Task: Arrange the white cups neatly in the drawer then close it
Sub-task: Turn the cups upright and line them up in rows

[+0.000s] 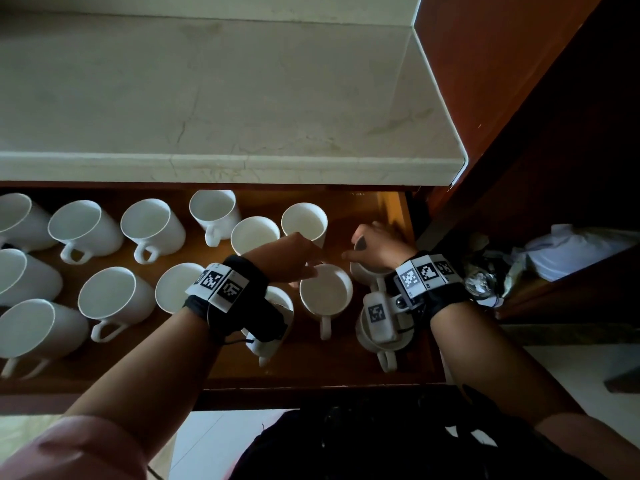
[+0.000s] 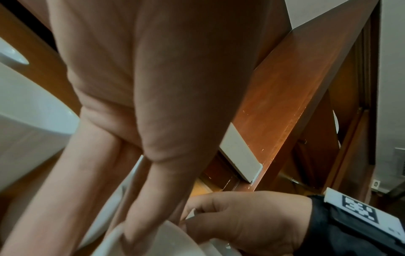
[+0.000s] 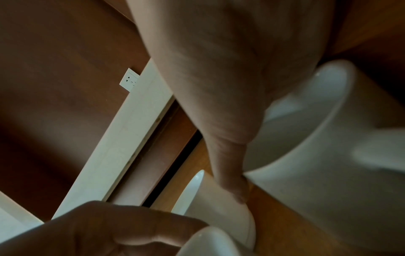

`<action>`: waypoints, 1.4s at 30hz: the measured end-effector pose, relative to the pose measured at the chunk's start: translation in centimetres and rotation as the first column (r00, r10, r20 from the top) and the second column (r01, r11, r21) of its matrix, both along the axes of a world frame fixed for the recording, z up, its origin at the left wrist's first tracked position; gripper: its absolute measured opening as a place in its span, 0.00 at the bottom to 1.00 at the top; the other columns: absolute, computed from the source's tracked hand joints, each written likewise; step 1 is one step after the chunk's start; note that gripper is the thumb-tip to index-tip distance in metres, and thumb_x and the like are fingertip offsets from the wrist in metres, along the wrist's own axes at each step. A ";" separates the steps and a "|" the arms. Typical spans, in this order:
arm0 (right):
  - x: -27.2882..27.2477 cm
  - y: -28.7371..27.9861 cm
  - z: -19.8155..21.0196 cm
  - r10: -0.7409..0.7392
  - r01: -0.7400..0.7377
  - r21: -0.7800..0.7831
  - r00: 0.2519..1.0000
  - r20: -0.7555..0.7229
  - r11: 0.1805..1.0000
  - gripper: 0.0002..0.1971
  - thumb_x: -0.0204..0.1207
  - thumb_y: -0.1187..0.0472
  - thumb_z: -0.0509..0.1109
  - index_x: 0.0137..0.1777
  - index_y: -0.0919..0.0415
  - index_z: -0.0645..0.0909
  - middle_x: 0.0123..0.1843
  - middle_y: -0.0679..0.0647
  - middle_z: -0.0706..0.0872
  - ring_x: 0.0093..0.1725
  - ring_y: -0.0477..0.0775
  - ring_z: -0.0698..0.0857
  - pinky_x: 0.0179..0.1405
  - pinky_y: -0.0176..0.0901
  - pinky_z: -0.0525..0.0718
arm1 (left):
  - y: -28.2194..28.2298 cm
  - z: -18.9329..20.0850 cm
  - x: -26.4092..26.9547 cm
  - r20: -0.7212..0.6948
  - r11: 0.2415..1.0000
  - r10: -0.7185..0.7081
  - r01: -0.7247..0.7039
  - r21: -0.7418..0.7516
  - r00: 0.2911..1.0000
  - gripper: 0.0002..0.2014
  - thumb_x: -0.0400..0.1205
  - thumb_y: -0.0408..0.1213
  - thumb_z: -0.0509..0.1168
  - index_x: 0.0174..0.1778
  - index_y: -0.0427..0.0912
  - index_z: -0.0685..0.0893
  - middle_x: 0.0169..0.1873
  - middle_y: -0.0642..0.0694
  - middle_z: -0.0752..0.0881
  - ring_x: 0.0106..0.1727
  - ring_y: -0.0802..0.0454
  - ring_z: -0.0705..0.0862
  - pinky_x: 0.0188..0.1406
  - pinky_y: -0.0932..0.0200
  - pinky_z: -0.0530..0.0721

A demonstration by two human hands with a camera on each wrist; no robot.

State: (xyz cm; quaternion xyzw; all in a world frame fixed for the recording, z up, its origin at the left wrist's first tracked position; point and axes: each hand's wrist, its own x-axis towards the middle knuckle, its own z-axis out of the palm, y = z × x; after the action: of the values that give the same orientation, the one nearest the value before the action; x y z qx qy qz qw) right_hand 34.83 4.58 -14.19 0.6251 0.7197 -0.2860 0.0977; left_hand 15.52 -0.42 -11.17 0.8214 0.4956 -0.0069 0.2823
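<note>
The wooden drawer (image 1: 138,386) stands pulled out, with several white cups (image 1: 149,226) upright inside it. My left hand (image 1: 304,268) pinches the far rim of an upright cup (image 1: 325,294) in the right half; its handle points toward me. In the left wrist view the thumb and fingers (image 2: 122,225) close on that rim (image 2: 171,242). Just to the right, my right hand (image 1: 363,251) curls over the rim of a neighbouring cup (image 1: 363,273). That cup (image 3: 317,164) sits under the palm in the right wrist view, and the fingers are hidden there.
A pale stone countertop (image 1: 207,98) overhangs the drawer's back. Another cup (image 1: 381,344) lies under my right wrist, near the drawer's right wall. Bare drawer floor (image 1: 370,209) shows at the back right. A dark cabinet side (image 1: 519,133) and crumpled white items (image 1: 571,251) lie to the right.
</note>
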 end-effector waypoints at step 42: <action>-0.3 0.2 -0.8 -0.045 0.045 0.015 0.999 -0.009 0.999 0.18 0.71 0.39 0.67 0.30 0.48 0.66 0.47 0.56 0.74 0.65 0.63 0.73 0.60 0.56 0.70 | -0.8 0.8 0.5 -0.004 0.932 -0.068 0.062 -0.357 0.998 0.18 0.77 0.27 0.67 0.61 0.46 0.86 0.38 0.55 0.87 0.26 0.66 0.86 0.35 0.71 0.86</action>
State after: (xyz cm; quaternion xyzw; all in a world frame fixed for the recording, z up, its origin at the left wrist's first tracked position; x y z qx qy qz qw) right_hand 34.50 4.74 -14.95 0.6404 0.7081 -0.2856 0.0834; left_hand 16.03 -1.18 -10.41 0.7724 0.4609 -0.1124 0.4222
